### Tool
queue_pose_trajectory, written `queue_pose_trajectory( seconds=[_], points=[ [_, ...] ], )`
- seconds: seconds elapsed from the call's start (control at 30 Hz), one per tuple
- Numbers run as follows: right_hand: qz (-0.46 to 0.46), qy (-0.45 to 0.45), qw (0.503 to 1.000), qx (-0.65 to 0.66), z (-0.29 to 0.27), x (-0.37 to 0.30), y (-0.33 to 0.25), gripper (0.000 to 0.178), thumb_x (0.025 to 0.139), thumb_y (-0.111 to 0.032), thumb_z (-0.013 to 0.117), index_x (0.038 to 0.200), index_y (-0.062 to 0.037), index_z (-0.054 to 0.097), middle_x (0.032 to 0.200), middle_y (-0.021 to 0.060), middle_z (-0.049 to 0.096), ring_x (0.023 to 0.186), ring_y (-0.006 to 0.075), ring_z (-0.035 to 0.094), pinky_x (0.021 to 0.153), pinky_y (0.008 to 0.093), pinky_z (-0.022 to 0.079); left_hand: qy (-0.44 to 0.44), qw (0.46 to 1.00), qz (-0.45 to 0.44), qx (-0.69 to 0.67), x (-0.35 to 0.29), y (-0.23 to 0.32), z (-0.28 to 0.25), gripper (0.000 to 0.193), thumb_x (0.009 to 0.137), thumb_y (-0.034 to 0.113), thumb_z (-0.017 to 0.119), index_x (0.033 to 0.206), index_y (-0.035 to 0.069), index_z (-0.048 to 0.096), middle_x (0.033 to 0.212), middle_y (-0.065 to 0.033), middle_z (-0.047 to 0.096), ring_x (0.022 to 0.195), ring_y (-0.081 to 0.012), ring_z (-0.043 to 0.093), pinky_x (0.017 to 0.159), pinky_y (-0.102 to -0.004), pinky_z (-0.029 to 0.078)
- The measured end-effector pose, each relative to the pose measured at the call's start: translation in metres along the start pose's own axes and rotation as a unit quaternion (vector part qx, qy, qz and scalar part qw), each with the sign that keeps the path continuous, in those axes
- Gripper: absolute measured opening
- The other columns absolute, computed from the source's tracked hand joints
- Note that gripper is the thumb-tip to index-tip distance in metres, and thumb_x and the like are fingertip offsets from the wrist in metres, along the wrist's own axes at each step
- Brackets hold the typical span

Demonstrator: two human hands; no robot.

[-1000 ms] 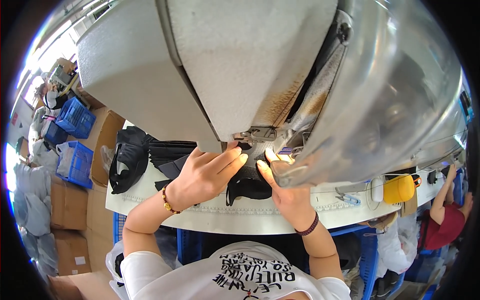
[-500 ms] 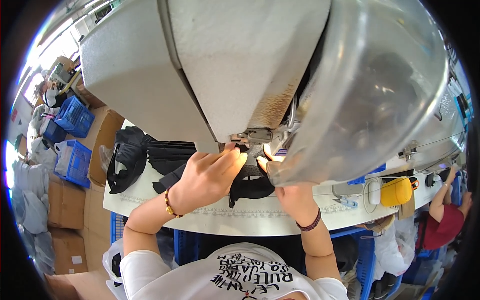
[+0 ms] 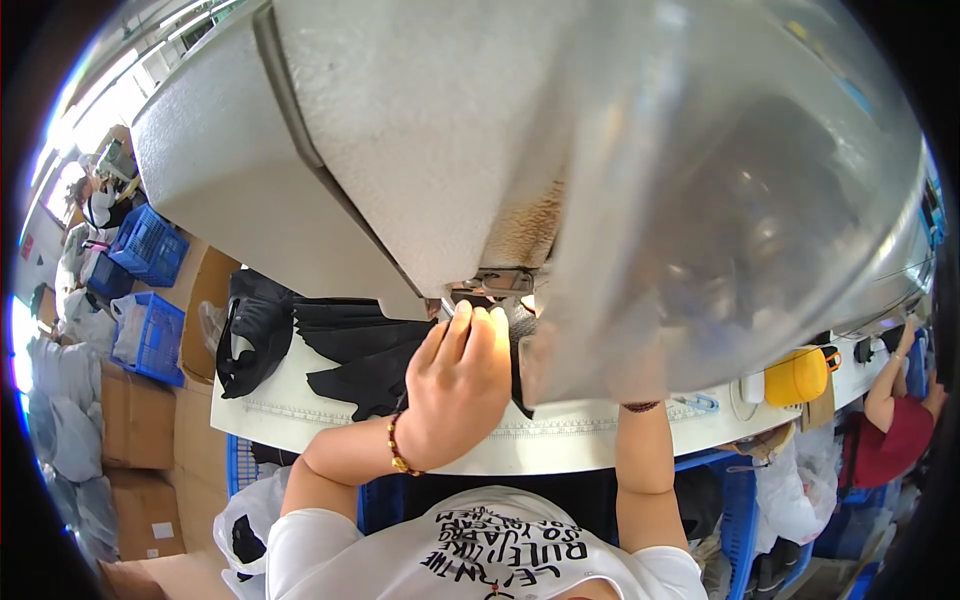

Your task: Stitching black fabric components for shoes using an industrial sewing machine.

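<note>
Black cloth lies beneath and just right of your left hand, the nearer one; long axis unclear, mostly hidden. Its fingers sit together; grip can't be told. Your right hand blurs behind the glossy curved cover; hold unclear. Ahead of both: pebbled machine. Left: flat, matte pieces on smooth worktop.

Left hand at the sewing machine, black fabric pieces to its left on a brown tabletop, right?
Not brown: the head view shows a white tabletop. The left hand is at the sewing machine, black fabric pieces to its left.
</note>
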State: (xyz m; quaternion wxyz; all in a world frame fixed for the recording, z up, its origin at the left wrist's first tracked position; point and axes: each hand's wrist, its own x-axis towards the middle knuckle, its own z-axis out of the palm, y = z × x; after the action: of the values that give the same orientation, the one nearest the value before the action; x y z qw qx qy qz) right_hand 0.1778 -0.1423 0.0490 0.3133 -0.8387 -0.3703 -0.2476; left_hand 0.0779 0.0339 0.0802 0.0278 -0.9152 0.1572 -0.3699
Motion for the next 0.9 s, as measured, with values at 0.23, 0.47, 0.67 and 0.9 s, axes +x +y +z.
queue_pose_trajectory(
  seconds=[0.23, 0.47, 0.67, 0.9],
  points=[
    [0.012, 0.007, 1.000, 0.016, 0.005, 0.006, 0.017, 0.033, 0.072, -0.007, 0.065, 0.104, -0.0057, 0.061, 0.095, 0.0128, 0.064, 0.088, 0.0298, 0.061, 0.080, 0.0379, 0.047, -0.014, 0.997, -0.079, 0.021, 0.005, 0.017, 0.004, 0.027, 0.070, 0.007, 0.055, 0.093, -0.006, 0.061, 0.093, -0.0150, 0.055, 0.094, -0.0277, 0.058, 0.078, -0.0315, 0.048],
    [-0.015, -0.006, 0.975, 0.224, -0.021, -0.009, -0.010, 0.033, 0.074, -0.008, 0.065, 0.106, -0.0030, 0.060, 0.096, 0.0130, 0.064, 0.089, 0.0285, 0.061, 0.081, 0.0365, 0.047, -0.122, 0.964, -0.058, -0.231, -0.007, -0.015, -0.020, 0.067, 0.068, 0.033, 0.072, 0.118, -0.005, 0.051, 0.117, -0.0200, 0.048, 0.116, -0.0372, 0.044, 0.097, -0.0462, 0.037],
    [0.076, -0.003, 0.969, 0.235, -0.011, -0.033, -0.060, 0.031, 0.079, -0.007, 0.063, 0.108, 0.0003, 0.055, 0.087, 0.0135, 0.063, 0.077, 0.0225, 0.061, 0.071, 0.0311, 0.046, -0.183, 0.962, 0.060, -0.196, -0.039, -0.029, -0.004, 0.067, 0.068, 0.022, 0.068, 0.127, -0.001, 0.044, 0.137, -0.0216, 0.032, 0.130, -0.0367, 0.030, 0.101, -0.0588, 0.025],
    [0.246, 0.010, 0.803, 0.542, 0.021, -0.045, -0.079, 0.028, 0.089, 0.000, 0.054, 0.115, -0.0033, 0.048, 0.083, 0.0033, 0.063, 0.068, 0.0028, 0.055, 0.059, 0.0166, 0.043, 0.045, 0.968, 0.019, -0.245, -0.029, -0.036, -0.012, 0.041, 0.060, 0.002, 0.056, 0.100, -0.004, 0.064, 0.105, -0.0166, 0.062, 0.098, -0.0286, 0.061, 0.074, -0.0348, 0.049]
  ],
)
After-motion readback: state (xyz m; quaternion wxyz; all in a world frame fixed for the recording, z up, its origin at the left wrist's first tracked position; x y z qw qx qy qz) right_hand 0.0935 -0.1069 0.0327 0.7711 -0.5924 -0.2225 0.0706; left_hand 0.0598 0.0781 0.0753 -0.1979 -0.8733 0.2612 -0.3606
